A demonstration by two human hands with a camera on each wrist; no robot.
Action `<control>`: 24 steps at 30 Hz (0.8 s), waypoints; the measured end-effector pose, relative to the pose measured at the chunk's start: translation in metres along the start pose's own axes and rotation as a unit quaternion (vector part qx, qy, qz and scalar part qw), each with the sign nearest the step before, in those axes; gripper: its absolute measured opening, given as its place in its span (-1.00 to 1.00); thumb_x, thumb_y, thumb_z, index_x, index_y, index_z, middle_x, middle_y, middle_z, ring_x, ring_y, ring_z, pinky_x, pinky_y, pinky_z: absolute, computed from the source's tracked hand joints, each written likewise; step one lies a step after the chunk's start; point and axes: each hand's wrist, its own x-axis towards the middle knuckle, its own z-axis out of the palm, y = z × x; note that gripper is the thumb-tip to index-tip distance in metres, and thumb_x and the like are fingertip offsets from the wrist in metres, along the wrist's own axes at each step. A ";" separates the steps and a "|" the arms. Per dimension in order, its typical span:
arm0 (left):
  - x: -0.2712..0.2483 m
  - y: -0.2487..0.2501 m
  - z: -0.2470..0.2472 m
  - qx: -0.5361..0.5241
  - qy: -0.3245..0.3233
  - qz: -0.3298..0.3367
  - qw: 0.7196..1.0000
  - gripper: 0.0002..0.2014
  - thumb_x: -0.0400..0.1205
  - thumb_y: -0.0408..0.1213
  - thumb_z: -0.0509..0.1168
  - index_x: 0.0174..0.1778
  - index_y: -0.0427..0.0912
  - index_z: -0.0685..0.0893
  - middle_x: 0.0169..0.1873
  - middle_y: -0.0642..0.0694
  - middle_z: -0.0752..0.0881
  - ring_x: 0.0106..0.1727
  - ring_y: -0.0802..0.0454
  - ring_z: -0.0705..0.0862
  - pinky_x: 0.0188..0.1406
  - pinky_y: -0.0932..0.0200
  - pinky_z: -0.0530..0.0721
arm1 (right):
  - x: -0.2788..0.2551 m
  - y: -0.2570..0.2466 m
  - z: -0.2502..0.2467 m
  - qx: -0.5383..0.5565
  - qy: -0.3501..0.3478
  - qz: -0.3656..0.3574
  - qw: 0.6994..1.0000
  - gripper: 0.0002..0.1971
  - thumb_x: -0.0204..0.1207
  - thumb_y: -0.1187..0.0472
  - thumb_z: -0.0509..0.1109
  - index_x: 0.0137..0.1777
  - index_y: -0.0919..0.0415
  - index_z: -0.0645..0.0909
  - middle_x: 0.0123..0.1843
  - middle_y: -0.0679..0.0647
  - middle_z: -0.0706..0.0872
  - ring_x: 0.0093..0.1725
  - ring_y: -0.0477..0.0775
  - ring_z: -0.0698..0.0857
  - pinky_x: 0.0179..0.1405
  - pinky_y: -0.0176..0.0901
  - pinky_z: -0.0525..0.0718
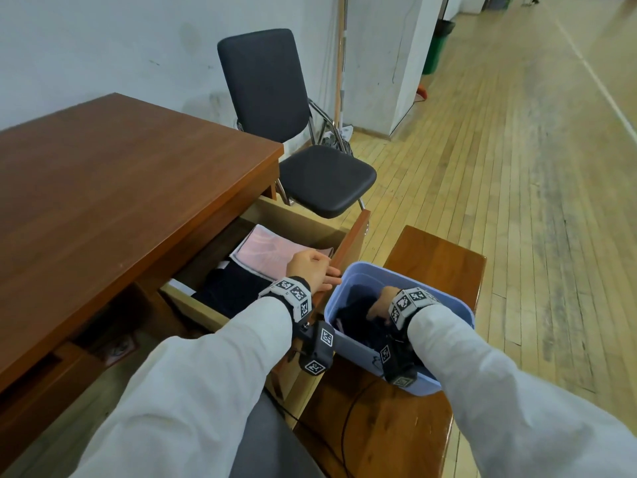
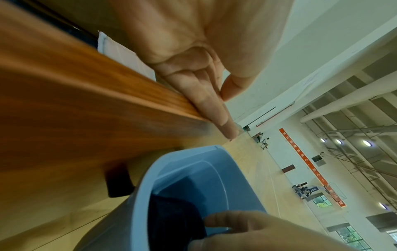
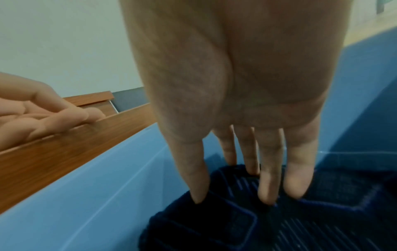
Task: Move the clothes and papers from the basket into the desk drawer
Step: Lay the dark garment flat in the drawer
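The right hand [image 3: 236, 84] reaches down into the blue basket [image 1: 458, 315] with its fingers [image 3: 268, 186] extended and nearly straight; the fingertips press into the dark navy knitted garment [image 3: 268, 225] lying at the basket bottom, and no finger is curled around the fabric. The thumb touches the same garment at its near fold. The left hand [image 1: 310, 270] rests on the top edge of the drawer front [image 1: 348, 260], fingers straight and laid flat along the wood, gripping nothing; in the left wrist view the fingers [image 2: 206, 101] lie along the wooden edge with the thumb held apart from it. The basket stands on a wooden bench [image 1: 434, 257], just beside the open desk drawer [image 1: 275, 215], its rim close to the drawer front. Inside the drawer, a pink folded cloth [image 1: 265, 253] lies toward the far end, a dark garment [image 1: 231, 288] lies next to it toward the near end, and a white sheet edge [image 1: 181, 287] shows at the near left corner. The drawer belongs to a brown wooden desk [image 1: 120, 174]. A black chair [image 1: 293, 132] stands beyond the desk on the wooden floor [image 1: 517, 167].
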 end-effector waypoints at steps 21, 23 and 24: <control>0.005 -0.001 0.001 -0.027 -0.005 -0.017 0.999 -0.78 0.73 -0.31 0.15 0.19 -0.31 0.60 -0.09 -0.20 0.78 -0.32 0.06 0.76 -0.35 0.31 0.73 | 0.002 -0.014 -0.006 -0.085 -0.022 -0.096 0.992 -0.61 0.55 0.06 0.40 0.37 0.07 0.59 0.33 0.09 0.68 0.29 0.18 0.66 0.28 0.02 0.64; 0.005 0.000 0.000 -0.035 -0.027 -0.027 0.999 -0.82 0.74 -0.30 0.12 0.04 -0.27 0.61 0.02 -0.26 0.77 -0.33 0.08 0.74 -0.40 0.36 0.71 | 0.000 -0.010 -0.016 -0.030 -0.008 -0.106 0.994 -0.65 0.56 0.16 0.40 0.34 0.16 0.60 0.18 0.13 0.73 0.14 0.15 0.73 -0.01 -0.14 0.70; 0.005 -0.001 0.000 -0.037 -0.028 -0.028 0.999 -0.82 0.74 -0.30 0.12 0.02 -0.27 0.61 0.01 -0.25 0.77 -0.32 0.07 0.74 -0.42 0.35 0.71 | -0.004 -0.007 -0.021 0.005 -0.008 -0.107 0.994 -0.70 0.56 0.20 0.39 0.28 0.16 0.61 0.03 0.12 0.75 -0.02 0.12 0.76 -0.15 -0.19 0.70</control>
